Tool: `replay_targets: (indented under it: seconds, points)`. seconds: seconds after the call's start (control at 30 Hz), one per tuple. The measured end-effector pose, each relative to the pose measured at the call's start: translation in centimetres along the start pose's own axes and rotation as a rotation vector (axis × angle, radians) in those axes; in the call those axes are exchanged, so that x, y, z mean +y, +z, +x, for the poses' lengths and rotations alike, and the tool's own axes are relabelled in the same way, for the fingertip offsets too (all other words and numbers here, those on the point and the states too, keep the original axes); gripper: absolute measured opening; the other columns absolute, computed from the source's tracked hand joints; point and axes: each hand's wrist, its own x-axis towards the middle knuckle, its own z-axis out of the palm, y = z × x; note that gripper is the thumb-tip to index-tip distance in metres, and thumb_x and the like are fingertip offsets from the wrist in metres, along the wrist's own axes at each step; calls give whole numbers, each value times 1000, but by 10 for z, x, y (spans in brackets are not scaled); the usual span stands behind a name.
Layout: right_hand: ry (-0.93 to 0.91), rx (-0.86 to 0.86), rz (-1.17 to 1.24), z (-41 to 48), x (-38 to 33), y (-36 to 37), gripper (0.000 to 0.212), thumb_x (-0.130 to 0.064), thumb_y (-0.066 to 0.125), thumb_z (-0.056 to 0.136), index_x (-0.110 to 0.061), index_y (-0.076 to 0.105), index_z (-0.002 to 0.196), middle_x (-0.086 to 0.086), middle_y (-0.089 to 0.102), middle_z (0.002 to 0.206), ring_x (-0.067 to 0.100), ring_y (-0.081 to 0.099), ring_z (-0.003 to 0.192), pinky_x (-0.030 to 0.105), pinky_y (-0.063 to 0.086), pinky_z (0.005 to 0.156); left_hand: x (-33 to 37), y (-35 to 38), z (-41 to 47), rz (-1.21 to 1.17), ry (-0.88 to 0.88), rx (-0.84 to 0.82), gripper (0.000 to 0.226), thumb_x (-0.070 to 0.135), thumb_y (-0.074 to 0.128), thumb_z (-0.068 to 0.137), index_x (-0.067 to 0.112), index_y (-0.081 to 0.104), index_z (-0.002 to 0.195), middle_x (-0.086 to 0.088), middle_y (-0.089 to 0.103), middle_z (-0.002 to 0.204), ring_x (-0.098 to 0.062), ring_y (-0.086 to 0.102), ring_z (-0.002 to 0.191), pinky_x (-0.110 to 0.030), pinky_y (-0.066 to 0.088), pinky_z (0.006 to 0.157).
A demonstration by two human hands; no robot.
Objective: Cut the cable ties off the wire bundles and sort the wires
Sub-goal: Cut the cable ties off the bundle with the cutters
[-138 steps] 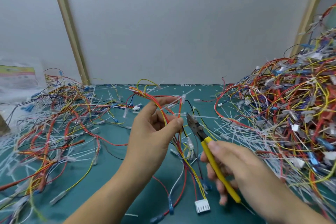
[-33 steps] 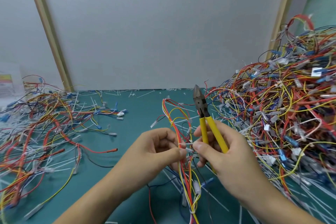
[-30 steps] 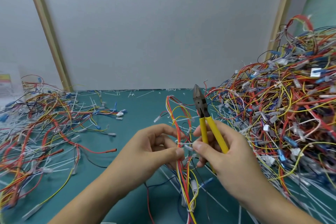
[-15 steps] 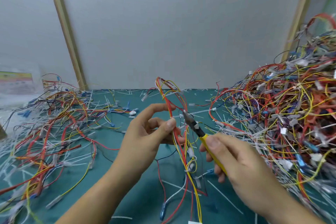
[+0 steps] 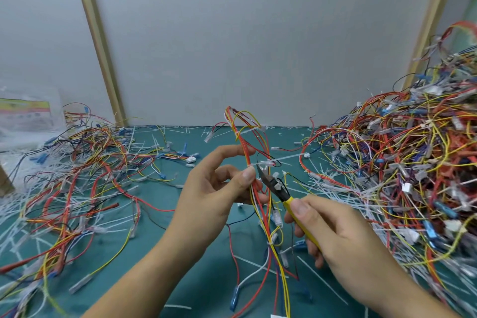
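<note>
left hand [image 5: 214, 188]: curled on the wire bundle [image 5: 254, 142], thumb pressing the strands against the fingers behind them; index finger raised and bent behind the wires
right hand [image 5: 335, 235]: wrapped round the yellow handles of the cutters [image 5: 275, 186], thumb laid along the upper handle, other fingers curled underneath
cutters: angled up and to the left out of the right hand, dark tip right beside the left thumb and just under the cable tie [image 5: 268, 162]; cannot tell whether the blades are parted or touch the tie
wire bundle: held upright over the middle of the mat [image 5: 201, 279], red, yellow and white strands looping above the left hand and trailing down between both hands to the lower edge of the view
cable tie: white, wrapped round the bundle just above the left thumb, long tail sticking out to the right
tangled pile [image 5: 413, 162]: heaped high on the right side of the mat, red, yellow and blue strands with white plugs, near the right hand
loose wires [image 5: 77, 175]: spread flatter over the left side of the mat, well apart from the hands
cut strips [image 5: 335, 186]: thin white pieces scattered across the mat, thickest at both piles
background: grey wall panel [image 5: 245, 46] behind the mat, slanted wooden strip [image 5: 97, 41] on the left, blurred packet [image 5: 25, 113] at the far left
</note>
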Motion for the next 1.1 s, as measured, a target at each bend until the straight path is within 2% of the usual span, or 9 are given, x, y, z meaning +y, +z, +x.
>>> replay_targets:
  seconds: [0.23, 0.37, 0.5, 0.67, 0.77, 0.83, 0.9, 1.03, 1.1]
  points:
    - [-2, 12, -21, 0, -2, 0, 62, -81, 40, 77, -27, 68, 88, 15, 56, 75, 33, 52, 64, 55, 49, 61, -1, 0, 0, -11, 13, -7, 29, 11, 63, 87, 9, 64, 116, -28, 59, 71, -37, 72, 66, -29, 57, 66]
    - [5, 5, -17, -1, -2, -1, 63, -82, 40, 77, -26, 68, 90, 16, 54, 73, 35, 51, 65, 56, 49, 61, -2, -1, 0, -14, 17, -6, 29, 12, 64, 87, 10, 64, 116, -37, 55, 73, -37, 72, 68, -30, 58, 67]
    - [-2, 8, -26, -2, -2, -1, 65, -81, 40, 78, -24, 68, 89, 16, 55, 74, 34, 53, 66, 57, 49, 62, -4, -1, 0, -15, 22, -28, 28, 13, 64, 87, 11, 65, 115, -22, 63, 70, -35, 72, 66, -30, 58, 67]
    - [-8, 4, -13, -1, -2, -1, 64, -81, 39, 78, -24, 67, 88, 17, 53, 73, 35, 51, 63, 56, 48, 59, -5, -1, -1, -8, 20, -37, 28, 12, 64, 88, 11, 65, 116, -32, 62, 75, -34, 72, 67, -30, 57, 67]
    - [-2, -10, 9, -1, -3, -2, 63, -80, 38, 79, -24, 66, 83, 15, 52, 68, 24, 47, 54, 49, 46, 53, -5, -1, -1, -13, 17, -40, 28, 13, 65, 88, 11, 65, 116, -34, 60, 77, -32, 73, 67, -29, 57, 67]
    - [43, -36, 60, -1, -4, -3, 64, -79, 37, 86, -22, 66, 78, 9, 53, 61, 15, 47, 48, 39, 44, 46, -5, 0, -2, -10, 16, -45, 27, 13, 65, 88, 12, 65, 116, -33, 61, 76, -32, 73, 67, -29, 57, 67]
    - [124, -79, 149, -2, -7, -3, 60, -74, 41, 85, -21, 67, 74, 1, 55, 58, 17, 49, 44, 30, 44, 40, -5, -1, -2, -11, 17, -40, 27, 13, 65, 88, 12, 66, 115, -31, 62, 75, -34, 72, 67, -29, 58, 68]
    - [189, -35, 360, -1, -7, -2, 56, -72, 55, 86, -18, 69, 76, 2, 57, 63, 18, 49, 48, 28, 42, 39, -4, -1, -1, -9, 22, -7, 26, 12, 65, 87, 11, 66, 114, -34, 57, 76, -32, 72, 67, -28, 57, 67]
    - [192, 32, 472, 3, -5, -2, 46, -63, 65, 79, -17, 71, 78, 4, 59, 69, 19, 52, 52, 29, 46, 43, -5, -2, -1, 14, 33, -3, 24, 13, 66, 87, 14, 67, 111, -20, 60, 72, -26, 71, 67, -29, 57, 68]
